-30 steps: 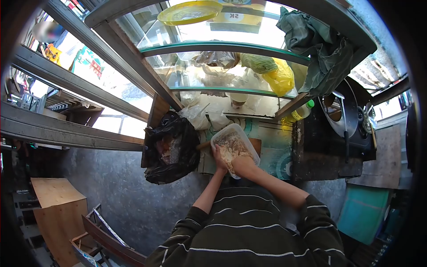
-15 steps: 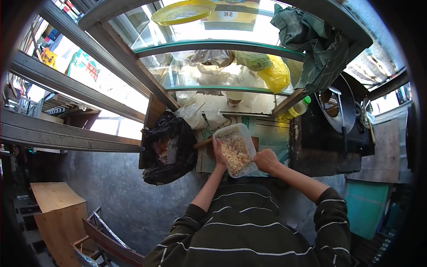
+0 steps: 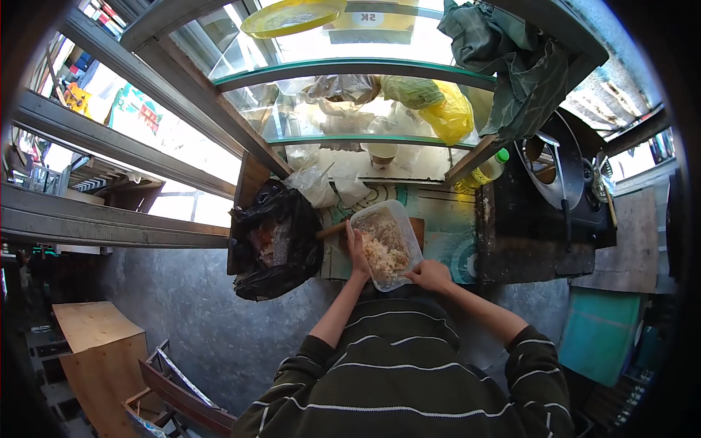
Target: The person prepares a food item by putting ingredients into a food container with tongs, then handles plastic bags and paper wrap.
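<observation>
A translucent plastic container [image 3: 407, 225] holds pale, crumbly food [image 3: 385, 255] and is tilted toward me above the counter. My left hand [image 3: 357, 255] grips its left wall, with the thumb along the rim. At the lower right corner, my right hand [image 3: 431, 276] is closed with its fingertips at the rim. Whatever those fingers hold is too small or hidden to make out. A wooden handle [image 3: 332, 231] pokes out left of the container, and a brown wooden piece [image 3: 418, 231] shows at its right; the container covers what lies between.
Left of the container sits a black plastic bag [image 3: 292, 252] with scraps inside. A glass-shelved cabinet [image 3: 350, 140] rises behind, holding bags and a paper cup [image 3: 381, 154]. To the right are a green-capped bottle [image 3: 489, 169] and a stove with a large pan [image 3: 577, 179].
My right hand has shifted slightly down and left along the container's rim, its fist turning into a pinch. The food looks more loosened and spread. My left hand keeps its hold.
</observation>
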Demonstrator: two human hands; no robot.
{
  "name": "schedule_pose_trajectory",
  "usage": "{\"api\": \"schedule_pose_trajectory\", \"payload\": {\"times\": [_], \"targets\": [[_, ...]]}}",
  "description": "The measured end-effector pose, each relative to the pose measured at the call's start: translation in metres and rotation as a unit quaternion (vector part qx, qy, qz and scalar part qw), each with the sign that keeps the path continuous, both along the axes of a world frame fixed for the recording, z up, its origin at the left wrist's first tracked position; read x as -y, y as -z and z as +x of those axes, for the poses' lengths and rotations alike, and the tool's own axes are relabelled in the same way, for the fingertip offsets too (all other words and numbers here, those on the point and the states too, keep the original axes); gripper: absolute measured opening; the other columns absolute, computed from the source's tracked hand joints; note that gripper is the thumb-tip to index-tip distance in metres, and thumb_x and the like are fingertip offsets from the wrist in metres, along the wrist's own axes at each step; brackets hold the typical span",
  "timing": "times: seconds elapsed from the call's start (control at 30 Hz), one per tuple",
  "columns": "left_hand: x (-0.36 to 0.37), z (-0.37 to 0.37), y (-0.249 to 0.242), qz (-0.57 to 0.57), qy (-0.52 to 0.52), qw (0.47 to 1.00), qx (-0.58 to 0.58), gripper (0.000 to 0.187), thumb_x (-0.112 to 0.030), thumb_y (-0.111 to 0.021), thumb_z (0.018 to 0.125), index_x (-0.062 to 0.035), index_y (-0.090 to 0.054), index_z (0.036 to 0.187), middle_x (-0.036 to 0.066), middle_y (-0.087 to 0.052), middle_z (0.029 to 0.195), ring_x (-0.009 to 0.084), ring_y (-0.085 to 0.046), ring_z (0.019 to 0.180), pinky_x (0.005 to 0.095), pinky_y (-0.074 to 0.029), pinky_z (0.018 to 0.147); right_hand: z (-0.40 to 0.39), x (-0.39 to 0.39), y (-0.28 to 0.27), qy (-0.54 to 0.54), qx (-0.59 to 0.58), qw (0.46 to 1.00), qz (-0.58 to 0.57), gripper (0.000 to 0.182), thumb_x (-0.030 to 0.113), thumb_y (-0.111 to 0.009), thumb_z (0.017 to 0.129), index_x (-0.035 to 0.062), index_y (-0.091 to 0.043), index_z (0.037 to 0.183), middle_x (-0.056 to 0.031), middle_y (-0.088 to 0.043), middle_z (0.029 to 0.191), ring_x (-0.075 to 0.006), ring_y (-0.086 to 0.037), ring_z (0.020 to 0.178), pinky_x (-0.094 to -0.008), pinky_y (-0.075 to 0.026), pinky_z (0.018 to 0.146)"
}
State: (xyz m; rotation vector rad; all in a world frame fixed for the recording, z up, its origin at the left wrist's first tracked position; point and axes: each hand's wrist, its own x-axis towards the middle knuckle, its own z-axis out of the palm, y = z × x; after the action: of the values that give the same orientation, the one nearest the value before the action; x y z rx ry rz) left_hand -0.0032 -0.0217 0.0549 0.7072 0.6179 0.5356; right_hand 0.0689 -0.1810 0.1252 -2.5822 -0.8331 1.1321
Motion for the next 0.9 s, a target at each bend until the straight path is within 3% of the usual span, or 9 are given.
{"api": "schedule_pose_trajectory", "payload": {"times": [0.1, 0.23, 0.3, 0.43, 0.53, 0.63, 0.73, 0.83, 0.9], "targets": [[-0.005, -0.008, 0.025, 0.007, -0.007, 1.0, -0.017, 0.062, -0.047, -0.04, 0.087, -0.0081, -0.023, 0.132, 0.012, -0.039, 0.122, 0.0207, -0.041, 0.111, 0.0306, -0.033, 0.092, 0.007, 0.0, -0.006, 0.021, -0.051, 0.998, 0.014, 0.035, 0.042, -0.056, 0.076, 0.0094, -0.067, 0.073, -0.0115, -0.062, 0.069, -0.0286, -0.06, 0.068, -0.0403, -0.046, 0.062], [-0.006, -0.011, 0.057, -0.009, -0.03, 0.999, 0.02, 0.059, -0.047, -0.041, 0.087, -0.0093, -0.026, 0.13, 0.01, -0.041, 0.12, 0.0197, -0.043, 0.11, 0.0306, -0.036, 0.09, 0.02, -0.012, -0.044, -0.043, 0.001, 0.999, 0.0, 0.032, 0.036, -0.05, 0.081, 0.009, -0.066, 0.075, -0.0102, -0.062, 0.07, -0.0286, -0.06, 0.067, -0.0413, -0.046, 0.063], [-0.009, -0.015, 0.079, -0.14, -0.014, 0.986, 0.094, 0.057, -0.046, -0.041, 0.087, -0.0092, -0.029, 0.128, 0.009, -0.041, 0.119, 0.0195, -0.044, 0.109, 0.0312, -0.037, 0.09, 0.02, -0.012, -0.063, -0.056, 0.032, 0.997, 0.03, 0.026, 0.03, -0.049, 0.081, 0.0099, -0.065, 0.076, -0.0109, -0.062, 0.07, -0.0293, -0.06, 0.066, -0.0417, -0.046, 0.062], [-0.003, -0.015, 0.052, -0.086, -0.04, 0.995, 0.018, 0.056, -0.046, -0.041, 0.087, -0.0081, -0.029, 0.127, 0.01, -0.04, 0.121, 0.0206, -0.044, 0.109, 0.032, -0.036, 0.091, 0.007, -0.026, -0.079, -0.067, 0.137, 0.987, 0.043, 0.019, 0.015, -0.048, 0.076, 0.0073, -0.064, 0.08, -0.0151, -0.061, 0.07, -0.0323, -0.06, 0.065, -0.0432, -0.046, 0.06], [-0.002, -0.01, 0.064, -0.086, -0.041, 0.995, 0.022, 0.058, -0.046, -0.04, 0.087, -0.0061, -0.028, 0.127, 0.01, -0.04, 0.121, 0.0206, -0.044, 0.11, 0.0323, -0.036, 0.091, -0.009, -0.033, -0.014, -0.102, 0.152, 0.983, 0.036, 0.018, 0.008, -0.047, 0.07, 0.0022, -0.063, 0.076, -0.0185, -0.06, 0.069, -0.0342, -0.06, 0.065, -0.0432, -0.047, 0.06], [-0.001, -0.007, 0.061, 0.003, -0.105, 0.994, -0.043, 0.058, -0.045, -0.041, 0.087, -0.0046, -0.028, 0.127, 0.01, -0.042, 0.12, 0.0207, -0.044, 0.11, 0.0323, -0.036, 0.091, -0.034, -0.042, -0.008, -0.128, 0.094, 0.987, 0.034, 0.017, 0.009, -0.048, 0.071, -0.0019, -0.06, 0.073, -0.0187, -0.06, 0.071, -0.0345, -0.06, 0.069, -0.0435, -0.048, 0.062], [0.003, -0.005, 0.067, -0.014, -0.107, 0.994, -0.004, 0.056, -0.043, -0.041, 0.088, -0.0048, -0.029, 0.127, 0.01, -0.043, 0.119, 0.021, -0.044, 0.109, 0.0319, -0.035, 0.092, -0.044, -0.035, -0.009, -0.157, 0.048, 0.986, -0.016, 0.017, 0.01, -0.049, 0.07, -0.0013, -0.061, 0.074, -0.0195, -0.06, 0.073, -0.034, -0.06, 0.072, -0.0433, -0.048, 0.062], [-0.002, -0.009, 0.068, -0.099, -0.037, 0.992, 0.075, 0.06, -0.051, -0.04, 0.085, -0.0084, -0.026, 0.126, 0.013, -0.046, 0.115, 0.0269, -0.052, 0.101, 0.0385, -0.045, 0.084, -0.014, -0.023, -0.025, -0.181, 0.037, 0.983, -0.016, 0.018, 0.012, -0.05, 0.069, -0.0009, -0.061, 0.074, -0.0205, -0.06, 0.076, -0.0341, -0.06, 0.074, -0.0433, -0.048, 0.063], [0.0, -0.008, 0.053, -0.007, -0.067, 0.998, 0.009, 0.06, -0.05, -0.039, 0.086, -0.0081, -0.026, 0.126, 0.013, -0.046, 0.115, 0.0269, -0.052, 0.102, 0.0388, -0.045, 0.085, 0.007, -0.033, -0.054, -0.147, 0.056, 0.987, -0.007, 0.018, 0.011, -0.05, 0.069, -0.0004, -0.061, 0.075, -0.0205, -0.06, 0.075, -0.0344, -0.06, 0.074, -0.0436, -0.047, 0.063]]}}
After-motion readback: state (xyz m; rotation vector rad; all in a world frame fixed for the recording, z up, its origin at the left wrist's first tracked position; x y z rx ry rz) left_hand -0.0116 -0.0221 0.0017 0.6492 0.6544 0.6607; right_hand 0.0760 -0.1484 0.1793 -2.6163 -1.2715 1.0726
